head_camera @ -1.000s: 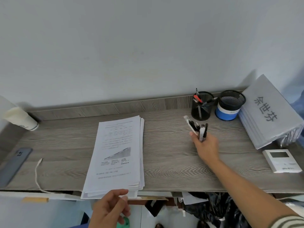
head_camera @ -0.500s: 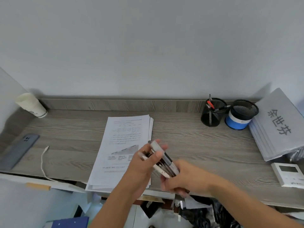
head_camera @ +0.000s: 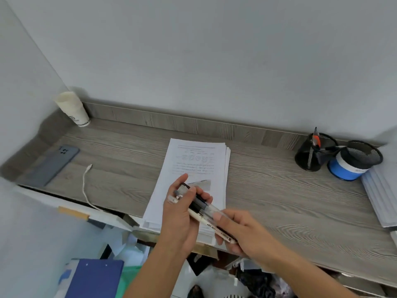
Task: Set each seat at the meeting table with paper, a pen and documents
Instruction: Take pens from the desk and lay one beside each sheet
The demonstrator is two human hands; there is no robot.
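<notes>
Left hand (head_camera: 182,214) gripping pen bundle (head_camera: 204,209) at upper end, fingers (head_camera: 204,195) curling round barrels. Right hand (head_camera: 242,233) pinching lower end, thumb lying on top. Bundle hovering over near edge of document stack (head_camera: 197,160), which is lying flat mid-surface (head_camera: 279,201).

Step, likely: gathering pens into one hand, freeing other for papers.

Doing it well:
- squaring pen ends
- clamping slick barrels firmly
- releasing right hand only once left is holding all

Mesh pen pot (head_camera: 309,155) sitting far right, well apart.
</notes>
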